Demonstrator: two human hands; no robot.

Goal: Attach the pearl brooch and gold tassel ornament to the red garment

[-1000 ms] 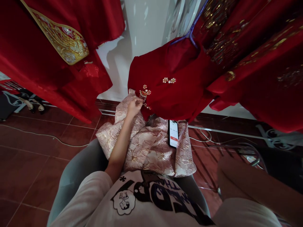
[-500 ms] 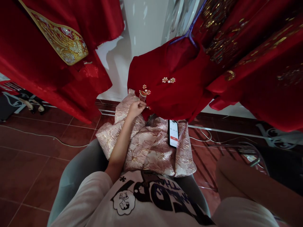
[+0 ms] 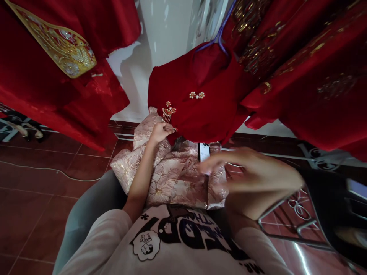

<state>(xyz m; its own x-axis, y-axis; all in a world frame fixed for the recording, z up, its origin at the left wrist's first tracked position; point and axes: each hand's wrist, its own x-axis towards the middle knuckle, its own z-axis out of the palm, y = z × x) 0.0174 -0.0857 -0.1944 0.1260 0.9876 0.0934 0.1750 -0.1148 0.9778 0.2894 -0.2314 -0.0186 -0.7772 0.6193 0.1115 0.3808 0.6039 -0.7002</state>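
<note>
My left hand (image 3: 160, 132) reaches up from my lap, its fingers pinched at the lower edge of a red velvet jacket (image 3: 200, 103), just below a gold and red ornamental comb (image 3: 168, 114) fixed to the jacket. A pearl frog clasp (image 3: 196, 94) sits to the comb's right. My right hand (image 3: 252, 175) is blurred, fingers spread, over a pink-gold brocade garment (image 3: 177, 179) on my lap. Its fingertips are close to a smartphone (image 3: 203, 152) lying on the brocade, and they hide the phone's lower part.
Red robes with gold embroidery (image 3: 51, 46) hang at the left and right, and the jacket hangs from a blue hanger (image 3: 213, 44) before a white wall. A grey chair (image 3: 91, 198) curves around me above reddish floor tiles, with a white cable (image 3: 48, 169) and black metalwork at right.
My right hand has swung in from the right and now covers most of the phone. The view has shifted slightly, and my left hand stays at the jacket's edge.
</note>
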